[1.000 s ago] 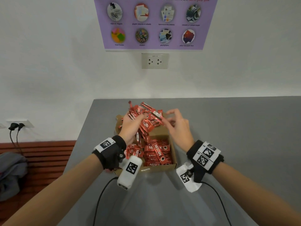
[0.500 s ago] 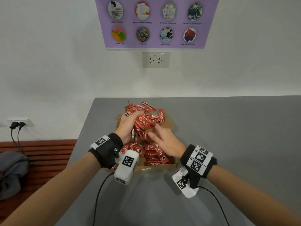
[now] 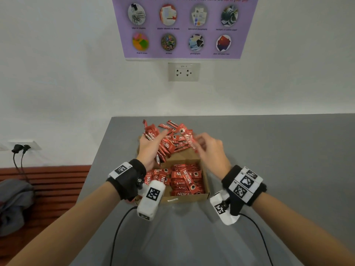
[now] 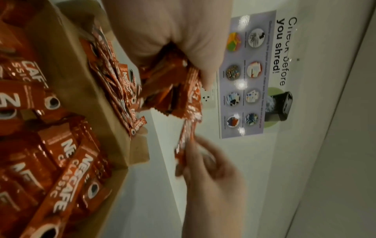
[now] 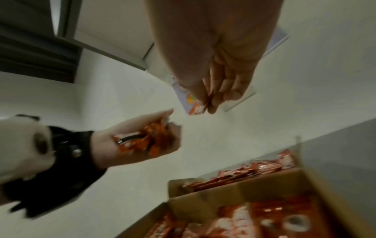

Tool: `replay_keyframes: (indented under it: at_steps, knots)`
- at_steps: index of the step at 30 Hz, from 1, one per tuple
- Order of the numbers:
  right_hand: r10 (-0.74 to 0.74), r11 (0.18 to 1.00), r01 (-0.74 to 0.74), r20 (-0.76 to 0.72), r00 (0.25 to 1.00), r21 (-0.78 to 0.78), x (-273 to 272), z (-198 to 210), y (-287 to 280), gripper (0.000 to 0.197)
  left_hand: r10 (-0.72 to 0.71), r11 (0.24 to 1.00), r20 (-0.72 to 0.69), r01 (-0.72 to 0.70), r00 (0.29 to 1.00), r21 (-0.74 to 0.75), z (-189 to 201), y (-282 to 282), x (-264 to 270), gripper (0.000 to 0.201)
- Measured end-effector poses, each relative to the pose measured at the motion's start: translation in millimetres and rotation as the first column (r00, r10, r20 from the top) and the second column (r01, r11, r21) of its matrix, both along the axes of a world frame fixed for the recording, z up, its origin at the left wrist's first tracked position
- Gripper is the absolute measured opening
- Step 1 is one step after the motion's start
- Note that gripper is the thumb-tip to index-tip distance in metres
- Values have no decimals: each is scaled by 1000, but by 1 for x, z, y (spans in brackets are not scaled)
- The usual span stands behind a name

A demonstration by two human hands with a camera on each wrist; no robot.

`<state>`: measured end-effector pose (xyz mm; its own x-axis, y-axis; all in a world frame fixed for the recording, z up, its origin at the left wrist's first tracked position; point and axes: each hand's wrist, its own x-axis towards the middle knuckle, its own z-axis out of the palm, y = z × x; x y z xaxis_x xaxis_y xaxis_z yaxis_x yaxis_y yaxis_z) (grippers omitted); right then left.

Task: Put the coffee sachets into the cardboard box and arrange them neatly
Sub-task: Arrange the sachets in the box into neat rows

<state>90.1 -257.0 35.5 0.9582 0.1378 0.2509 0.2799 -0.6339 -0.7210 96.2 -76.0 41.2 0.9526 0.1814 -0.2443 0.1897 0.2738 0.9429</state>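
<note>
Above the box, left hand (image 3: 148, 149): a bunch of red foil coffee sachets (image 3: 163, 144) is clasped by curled fingers.
Beside it, right hand (image 3: 212, 150): a single red sachet (image 3: 189, 140) is pinched between thumb and fingertips, blurred.
Below, brown cardboard box (image 3: 206, 181): open on the grey table (image 3: 278, 160); stacked red sachets (image 3: 184, 182) are seen lying flat inside.
Behind the box: loose sachets (image 3: 172, 127) are heaped on the table.
Wall: a purple poster (image 3: 184, 27) is hung above a socket (image 3: 183, 72).

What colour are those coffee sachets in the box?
Red with white lettering; the coffee sachets show best in the head view.
</note>
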Motion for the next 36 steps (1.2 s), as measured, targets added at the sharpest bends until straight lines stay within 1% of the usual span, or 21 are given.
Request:
replay_keyframes:
  at_steps: [1, 3, 4, 5, 6, 7, 10, 12, 15, 18, 20, 21, 22, 23, 25, 26, 27, 28, 29, 32, 36]
  knots:
    - [41, 999, -42, 12, 999, 16, -3, 1, 10, 23, -69, 997, 13, 69, 998, 21, 0, -4, -2, 81]
    - [115, 993, -116, 41, 992, 18, -9, 0, 29, 21, -165, 986, 36, 164, 986, 37, 3, -8, -5, 64]
    - [144, 989, -146, 59, 988, 29, -10, -1, 37, 20, -164, 986, 22, 162, 986, 47, 4, -7, -5, 59]
    - [171, 984, -175, 81, 982, 42, -11, -2, 44, 20, -135, 990, -13, 135, 991, 47, 5, -4, -3, 61]
    - [193, 979, -199, 100, 976, 45, -11, -3, 49, 20, -109, 993, -75, 112, 991, 44, 4, 2, -1, 64]
    - [211, 975, -217, 112, 971, 40, -11, -3, 54, 21, -112, 992, -137, 118, 984, 40, 3, 7, 1, 61]
    - [246, 969, -248, 65, 967, 22, -9, -3, 65, 27, -190, 974, -231, 212, 954, 77, 4, 19, -1, 28]
    - [264, 964, -264, 36, 964, 9, -8, -4, 68, 29, -166, 978, -215, 188, 962, 87, 4, 21, -3, 15]
    - [327, 945, -327, 13, 945, 7, -9, -5, 69, 36, -85, 993, -163, 97, 983, 67, -2, 26, -2, 14]
    - [353, 936, -353, -21, 935, 11, -14, -8, 69, 40, -98, 989, -132, 111, 986, 94, -3, 29, -6, 11]
    - [378, 925, -378, -16, 926, -20, -19, -13, 69, 38, -143, 971, -108, 160, 984, 175, -2, 37, -12, 12]
    - [396, 916, -397, -13, 918, -54, -23, -16, 69, 36, -160, 948, -98, 181, 982, 262, -2, 44, -13, 12]
    - [407, 909, -406, -14, 913, -94, -26, -20, 69, 34, -167, 896, -92, 190, 982, 401, -3, 53, -14, 13]
    - [409, 903, -408, -18, 912, -133, -29, -24, 68, 30, -165, 805, -102, 193, 981, 561, -3, 62, -14, 13]
    - [397, 898, -395, -31, 917, -191, -32, -31, 65, 24, -126, 536, -167, 209, 978, 818, -8, 79, -16, 12]
    - [386, 899, -386, -42, 922, -207, -33, -33, 64, 23, -95, 406, -215, 235, 972, 883, -11, 84, -17, 13]
    - [376, 900, -378, -52, 925, -215, -33, -35, 62, 22, -72, 300, -274, 283, 959, 911, -16, 88, -18, 15]
    - [369, 901, -373, -59, 928, -224, -32, -35, 61, 22, -62, 223, -343, 348, 937, 911, -20, 89, -20, 18]
    - [364, 899, -369, -65, 929, -238, -32, -35, 59, 22, -61, 184, -409, 413, 910, 892, -25, 90, -20, 22]
    - [340, 885, -358, -112, 934, -297, -29, -35, 55, 21, -89, 163, -536, 544, 839, 823, -33, 86, -19, 22]
    - [266, 854, -294, -125, 956, -429, -29, -40, 45, 21, -107, 117, -517, 527, 849, 842, -40, 77, -17, 19]
